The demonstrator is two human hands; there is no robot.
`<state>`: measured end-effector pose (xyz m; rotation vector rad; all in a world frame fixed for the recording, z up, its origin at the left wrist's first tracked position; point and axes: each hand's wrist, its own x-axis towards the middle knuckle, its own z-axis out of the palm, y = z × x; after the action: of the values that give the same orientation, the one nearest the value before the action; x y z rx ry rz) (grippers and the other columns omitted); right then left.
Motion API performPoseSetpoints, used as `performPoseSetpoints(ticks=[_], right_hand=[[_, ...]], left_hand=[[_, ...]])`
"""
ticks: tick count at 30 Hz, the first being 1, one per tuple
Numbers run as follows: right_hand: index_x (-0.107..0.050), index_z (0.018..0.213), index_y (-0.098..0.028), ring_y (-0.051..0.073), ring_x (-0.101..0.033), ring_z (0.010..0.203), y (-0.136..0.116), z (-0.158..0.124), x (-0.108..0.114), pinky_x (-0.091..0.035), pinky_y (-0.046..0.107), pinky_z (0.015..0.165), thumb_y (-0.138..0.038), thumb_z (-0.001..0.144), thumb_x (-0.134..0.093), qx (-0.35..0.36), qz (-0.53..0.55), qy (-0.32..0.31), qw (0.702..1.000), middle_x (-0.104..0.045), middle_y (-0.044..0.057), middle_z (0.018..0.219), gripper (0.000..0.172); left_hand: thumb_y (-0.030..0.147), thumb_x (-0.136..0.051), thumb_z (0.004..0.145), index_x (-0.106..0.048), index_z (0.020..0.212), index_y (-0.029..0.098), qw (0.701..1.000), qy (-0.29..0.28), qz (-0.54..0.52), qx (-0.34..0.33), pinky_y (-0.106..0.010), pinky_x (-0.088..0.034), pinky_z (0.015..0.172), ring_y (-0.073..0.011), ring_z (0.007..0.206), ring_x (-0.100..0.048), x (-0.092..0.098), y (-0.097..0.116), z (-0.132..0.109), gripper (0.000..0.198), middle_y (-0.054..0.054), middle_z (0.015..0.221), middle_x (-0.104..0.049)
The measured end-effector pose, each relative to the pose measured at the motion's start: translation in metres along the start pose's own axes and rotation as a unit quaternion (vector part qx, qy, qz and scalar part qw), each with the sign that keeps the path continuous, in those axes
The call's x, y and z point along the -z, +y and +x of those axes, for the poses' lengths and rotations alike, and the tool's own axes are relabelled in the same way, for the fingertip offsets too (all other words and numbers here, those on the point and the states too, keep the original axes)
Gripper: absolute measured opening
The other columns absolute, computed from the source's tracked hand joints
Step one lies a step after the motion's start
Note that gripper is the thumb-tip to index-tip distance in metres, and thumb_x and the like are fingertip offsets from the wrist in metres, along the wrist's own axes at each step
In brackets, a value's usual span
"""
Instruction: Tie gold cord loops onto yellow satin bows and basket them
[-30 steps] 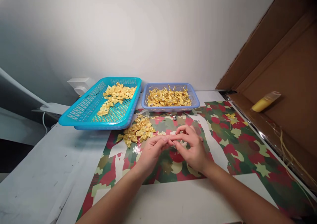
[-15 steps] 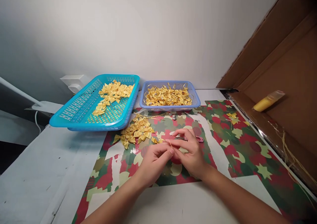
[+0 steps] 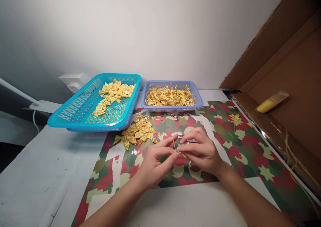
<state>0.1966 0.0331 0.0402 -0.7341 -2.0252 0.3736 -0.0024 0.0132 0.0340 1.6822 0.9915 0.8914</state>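
My left hand (image 3: 157, 165) pinches a thin gold cord (image 3: 174, 144) between thumb and index finger. A strand of it stands up in front of the fingers. My right hand (image 3: 203, 151) meets the left one at the cord, its thumb and index finger closed on the same piece. Behind the right fingers lies a slim tool (image 3: 192, 141) with a pinkish part, mostly hidden. Left of the hands is a small yellow ribbon piece (image 3: 155, 140). Beyond it spreads a pile of yellow ribbon bows (image 3: 139, 130).
A turquoise basket (image 3: 72, 115) with loose bows stands back left. A lilac basket (image 3: 173, 109) behind the hands holds bows with gold cords. Small silver bells (image 3: 176, 118) and gold cords (image 3: 150, 117) lie before it. A yellow tube (image 3: 272, 102) rests against cardboard at right.
My right hand has shifted right and its fingers have re-formed around the cord. The left fingers have lifted and spread a little, and the cord strand now stands more upright.
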Motion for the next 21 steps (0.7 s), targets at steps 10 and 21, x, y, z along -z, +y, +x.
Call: performPoseSetpoints(ticks=[10, 21], right_hand=[[-0.071, 0.080, -0.026, 0.018, -0.058, 0.074, 0.009, -0.004, 0.010, -0.047, 0.033, 0.065, -0.016, 0.080, -0.068, -0.187, 0.215, 0.065, 0.956, -0.063, 0.002, 0.076, 0.010], [-0.061, 0.066, -0.025, 0.017, -0.046, 0.067, 0.025, -0.001, 0.021, -0.043, 0.033, 0.064, -0.025, 0.075, -0.062, -0.273, 0.277, 0.238, 0.890, -0.045, -0.001, 0.063, 0.009]], left_hand=[[0.021, -0.056, 0.083, -0.066, 0.114, 0.019, 0.931, -0.021, 0.325, -0.168, -0.057, -0.038, 0.107, -0.0349, 0.134, -0.045, 0.006, -0.009, 0.002, 0.032, -0.015, 0.143, -0.052], [0.020, -0.055, 0.082, -0.066, 0.108, 0.023, 0.925, -0.021, 0.325, -0.194, -0.045, -0.044, 0.092, -0.0274, 0.103, -0.064, 0.011, -0.008, 0.006, 0.029, -0.010, 0.113, -0.072]])
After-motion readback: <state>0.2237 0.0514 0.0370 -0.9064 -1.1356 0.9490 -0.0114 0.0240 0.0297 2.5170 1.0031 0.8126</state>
